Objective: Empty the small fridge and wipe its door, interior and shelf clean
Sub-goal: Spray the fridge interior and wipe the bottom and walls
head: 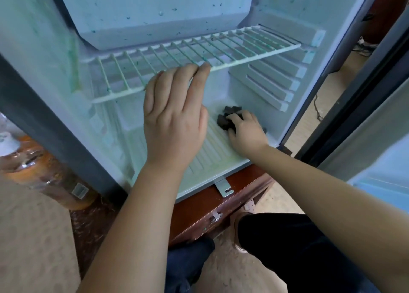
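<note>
The small fridge (39, 49) stands open, its white walls stained with green specks. A white wire shelf (243, 43) spans the middle. My left hand (174, 115) reaches in front of the shelf's front edge, fingers straight, fingertips touching the wire. Down on the ribbed fridge floor (210, 155), my right hand (247, 131) presses a dark crumpled cloth (228, 115) near the right wall, fingers curled over it. No food shows inside.
The open fridge door (376, 120) stands at the right. The fridge sits on a brown wooden cabinet (199, 211) with a metal latch. A clear plastic jar (33, 166) with orange-brown contents lies on the floor at the left. My knees are at the bottom.
</note>
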Motion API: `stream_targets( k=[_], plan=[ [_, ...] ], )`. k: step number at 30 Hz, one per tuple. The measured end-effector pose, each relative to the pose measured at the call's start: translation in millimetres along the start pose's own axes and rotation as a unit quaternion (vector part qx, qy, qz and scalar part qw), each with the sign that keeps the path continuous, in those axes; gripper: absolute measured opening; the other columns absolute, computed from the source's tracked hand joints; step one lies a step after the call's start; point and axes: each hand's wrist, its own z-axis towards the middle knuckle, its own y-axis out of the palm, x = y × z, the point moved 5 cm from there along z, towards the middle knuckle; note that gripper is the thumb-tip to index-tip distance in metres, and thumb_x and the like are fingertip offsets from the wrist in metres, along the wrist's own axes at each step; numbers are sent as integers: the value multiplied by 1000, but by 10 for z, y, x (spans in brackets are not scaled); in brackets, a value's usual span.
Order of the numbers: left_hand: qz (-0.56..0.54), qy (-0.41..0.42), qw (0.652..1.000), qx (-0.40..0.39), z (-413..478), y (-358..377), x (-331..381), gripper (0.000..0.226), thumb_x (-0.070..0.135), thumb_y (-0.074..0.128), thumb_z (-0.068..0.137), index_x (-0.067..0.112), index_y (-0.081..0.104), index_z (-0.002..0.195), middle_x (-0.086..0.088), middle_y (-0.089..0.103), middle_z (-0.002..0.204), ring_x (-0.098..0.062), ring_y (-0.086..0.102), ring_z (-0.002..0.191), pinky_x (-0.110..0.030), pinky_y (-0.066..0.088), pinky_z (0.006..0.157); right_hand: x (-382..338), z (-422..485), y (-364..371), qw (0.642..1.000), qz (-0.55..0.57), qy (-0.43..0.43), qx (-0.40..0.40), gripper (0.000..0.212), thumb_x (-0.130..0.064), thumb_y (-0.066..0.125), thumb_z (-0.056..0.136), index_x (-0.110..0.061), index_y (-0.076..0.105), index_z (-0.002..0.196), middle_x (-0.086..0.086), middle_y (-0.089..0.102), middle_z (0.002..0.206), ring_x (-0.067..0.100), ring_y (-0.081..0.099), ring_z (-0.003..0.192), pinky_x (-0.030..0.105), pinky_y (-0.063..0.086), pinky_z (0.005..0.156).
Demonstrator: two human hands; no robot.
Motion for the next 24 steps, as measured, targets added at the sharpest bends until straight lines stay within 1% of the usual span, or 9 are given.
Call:
stream_targets(
  k=[6, 8, 10, 12, 13, 15, 16, 20, 24],
  plan=[
    [21, -28, 999, -1, -15, 4, 60, 45, -3, 52, 79, 9, 66, 120, -9, 67, 112, -23, 47, 108, -42, 39, 105, 24, 6, -112, 999, -5, 40, -25, 41, -20, 57, 89, -17, 55, 130, 17, 49, 123, 37, 52, 106, 37, 49, 81],
    [21, -19, 1000, -5, -22, 9, 63, 45, -3, 54, 79, 9, 66, 121, -9, 66, 113, -24, 48, 108, -43, 40, 103, 25, -37, -87, 997, 9, 61, -37, 43, -30, 58, 91, -17, 55, 131, 17, 47, 128, 36, 53, 108, 35, 48, 84],
    [26, 0, 1000, -7, -48, 3, 37, 47, -4, 54, 79, 8, 64, 124, -10, 66, 116, -25, 49, 110, -44, 41, 102, -28, -44, -122, 991, 95, 79, -52, 47, -38, 56, 92, -18, 53, 134, 15, 46, 134, 32, 48, 119, 34, 43, 94],
    [44, 18, 999, -17, -67, 2, 7, 50, -3, 53, 80, 7, 61, 129, -11, 64, 121, -26, 49, 114, -44, 38, 104, -134, 16, -201, 971, 209, 69, -98, 47, -25, 56, 92, -18, 50, 137, 13, 46, 139, 28, 46, 123, 29, 40, 95],
    [56, 21, 998, -27, -78, -1, 4, 52, -3, 53, 80, 7, 59, 131, -11, 63, 124, -26, 48, 117, -43, 36, 107, -197, 38, -218, 962, 228, 55, -139, 54, -14, 55, 89, -20, 44, 142, 12, 43, 142, 27, 44, 125, 26, 39, 94],
    [72, 24, 996, -43, -87, -5, 20, 54, -2, 53, 81, 7, 57, 134, -10, 61, 128, -26, 47, 121, -43, 33, 109, -300, 16, -184, 962, 181, 21, -205, 71, -2, 55, 84, -22, 31, 148, 9, 33, 149, 26, 36, 133, 24, 35, 98],
    [75, 28, 995, -52, -85, -10, 25, 55, -2, 53, 80, 7, 56, 134, -10, 60, 130, -26, 47, 123, -43, 33, 110, -329, -3, -154, 968, 138, 7, -209, 73, -1, 57, 83, -21, 30, 148, 9, 29, 150, 26, 34, 134, 24, 34, 101],
    [49, 36, 994, -95, -77, -76, -7, 56, -5, 54, 81, 5, 53, 137, -11, 55, 138, -27, 46, 129, -42, 29, 115, -280, -7, -75, 994, 17, -21, -101, 54, -25, 66, 85, -20, 50, 137, 7, 37, 142, 30, 31, 128, 37, 35, 102],
    [-14, 16, 990, -138, -135, -198, -11, 48, -6, 52, 86, 1, 54, 134, -15, 47, 145, -29, 37, 138, -42, 22, 119, -232, -26, -68, 995, 75, -52, -35, 38, -28, 66, 87, -13, 58, 121, 8, 43, 142, 27, 29, 137, 38, 33, 103]
  ],
)
